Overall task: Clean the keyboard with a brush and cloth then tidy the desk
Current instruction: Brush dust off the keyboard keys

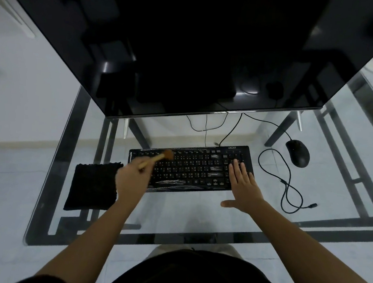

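Observation:
A black keyboard (192, 166) with white scribble marks lies on the glass desk in front of the monitor. My left hand (131, 179) grips a small brush (162, 156) with a pale wooden handle; its brown bristles rest on the keyboard's upper left keys. My right hand (243, 186) lies flat, fingers spread, on the keyboard's right end over the number pad. A black cloth (92, 186) lies flat on the desk just left of the keyboard, beside my left wrist.
A large dark monitor (188, 52) stands behind the keyboard on metal feet. A black mouse (297, 155) sits at the right, and a loose black cable (287, 185) curls beside it. The glass desk's near edge (128, 246) runs in front of my body.

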